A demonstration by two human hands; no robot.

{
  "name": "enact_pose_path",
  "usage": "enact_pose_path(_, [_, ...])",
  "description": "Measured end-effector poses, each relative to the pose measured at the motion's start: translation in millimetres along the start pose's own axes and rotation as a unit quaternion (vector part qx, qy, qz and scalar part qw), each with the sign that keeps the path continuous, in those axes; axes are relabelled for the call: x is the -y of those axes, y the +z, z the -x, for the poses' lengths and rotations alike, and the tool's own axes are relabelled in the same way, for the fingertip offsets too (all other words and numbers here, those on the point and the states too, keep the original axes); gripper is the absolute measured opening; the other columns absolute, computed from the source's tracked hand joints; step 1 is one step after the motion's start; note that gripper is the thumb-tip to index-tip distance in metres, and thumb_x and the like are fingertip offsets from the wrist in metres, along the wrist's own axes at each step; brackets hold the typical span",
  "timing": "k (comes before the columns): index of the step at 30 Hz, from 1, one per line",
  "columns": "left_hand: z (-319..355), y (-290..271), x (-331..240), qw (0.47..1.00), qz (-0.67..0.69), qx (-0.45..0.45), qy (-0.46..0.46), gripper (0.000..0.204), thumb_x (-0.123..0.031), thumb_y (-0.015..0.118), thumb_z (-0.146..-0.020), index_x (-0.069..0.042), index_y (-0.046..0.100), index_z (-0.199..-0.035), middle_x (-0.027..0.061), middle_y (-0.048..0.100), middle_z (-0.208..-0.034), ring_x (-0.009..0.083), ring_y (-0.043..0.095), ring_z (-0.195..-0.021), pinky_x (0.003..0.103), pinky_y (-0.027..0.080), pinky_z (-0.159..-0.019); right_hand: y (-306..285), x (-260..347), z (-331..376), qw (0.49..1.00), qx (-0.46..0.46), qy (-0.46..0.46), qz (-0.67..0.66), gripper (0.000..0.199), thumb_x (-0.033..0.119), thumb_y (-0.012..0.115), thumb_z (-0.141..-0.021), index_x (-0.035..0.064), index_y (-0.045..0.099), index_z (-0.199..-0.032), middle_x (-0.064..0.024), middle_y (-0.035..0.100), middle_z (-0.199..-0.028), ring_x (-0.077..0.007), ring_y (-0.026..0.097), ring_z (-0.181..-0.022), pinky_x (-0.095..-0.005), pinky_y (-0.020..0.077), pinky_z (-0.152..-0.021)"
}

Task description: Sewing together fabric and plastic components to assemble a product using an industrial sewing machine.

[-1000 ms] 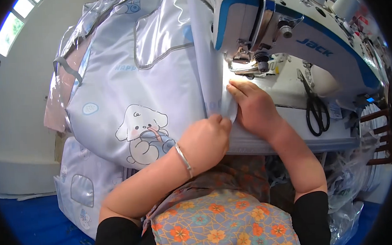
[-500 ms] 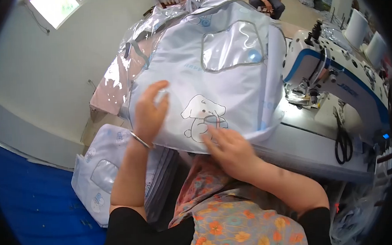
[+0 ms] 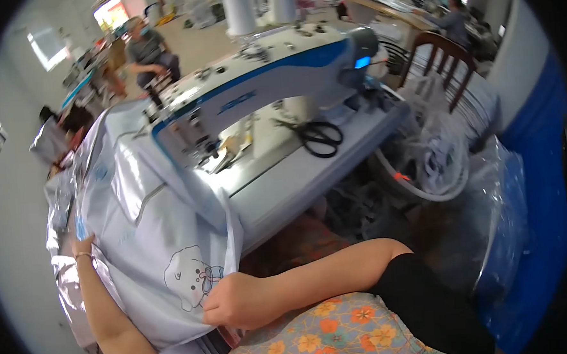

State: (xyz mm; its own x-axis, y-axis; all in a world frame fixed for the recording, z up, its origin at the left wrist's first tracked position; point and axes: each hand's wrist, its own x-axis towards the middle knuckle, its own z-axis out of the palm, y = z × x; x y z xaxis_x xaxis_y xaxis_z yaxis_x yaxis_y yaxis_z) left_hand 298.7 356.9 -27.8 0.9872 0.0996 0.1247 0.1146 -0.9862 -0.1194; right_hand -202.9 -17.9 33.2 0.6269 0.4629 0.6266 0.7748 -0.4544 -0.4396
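Observation:
A pale bluish-white fabric cover (image 3: 143,248) with a clear window panel edged in grey piping and a cartoon puppy print spreads over the left of the sewing table. Its near part hangs toward my lap. My right hand (image 3: 237,301) is closed on the near edge, just below the puppy, knuckles up. At the far left edge my left hand (image 3: 84,246) grips the cloth, its fingers partly hidden. The cover's right side lies bunched against the sewing machine (image 3: 247,95), close to the lit needle area.
Black scissors (image 3: 320,138) lie on the machine bed. Thread cones (image 3: 239,11) stand behind the machine. To the right are a white basket (image 3: 419,192) with clear plastic, a wooden chair (image 3: 441,63) and a plastic sheet (image 3: 499,198). A seated person (image 3: 149,52) is beyond; another works far right.
The view has swung right, bringing the whole machine and basket in. My right hand, earlier spread over the puppy print, now closes on the near edge. My left hand has gone to the left edge.

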Motion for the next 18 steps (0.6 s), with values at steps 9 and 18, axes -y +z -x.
enact_pose_path(9, [51.8, -28.2, 9.9, 0.972, 0.224, 0.062, -0.01, 0.061, -0.054, 0.062, -0.087, 0.001, 0.07, -0.113, 0.0274, 0.07, -0.107, 0.0395, 0.067, -0.102, 0.046, 0.052, -0.091, -24.9, 1.8, 26.7, 0.999, -0.03, 0.002, -0.025, 0.014, 0.014, 0.067, -0.072, 0.0074, 0.06, -0.081, -0.0062, 0.059, -0.074, -0.0288, 0.064, -0.073, -0.0408, 0.051, -0.061])
enact_pose_path(18, [23.0, 6.8, -48.4, 0.985, 0.166, -0.034, -0.043, 0.052, -0.042, 0.063, -0.089, 0.001, 0.063, -0.12, 0.0247, 0.067, -0.111, 0.0367, 0.067, -0.099, 0.047, 0.055, -0.084, -19.8, -5.2, 49.5, 0.998, -0.023, 0.008, -0.055, 0.012, 0.015, 0.068, -0.074, 0.0078, 0.058, -0.074, -0.0066, 0.058, -0.071, -0.0297, 0.063, -0.07, -0.04, 0.0506, -0.059])
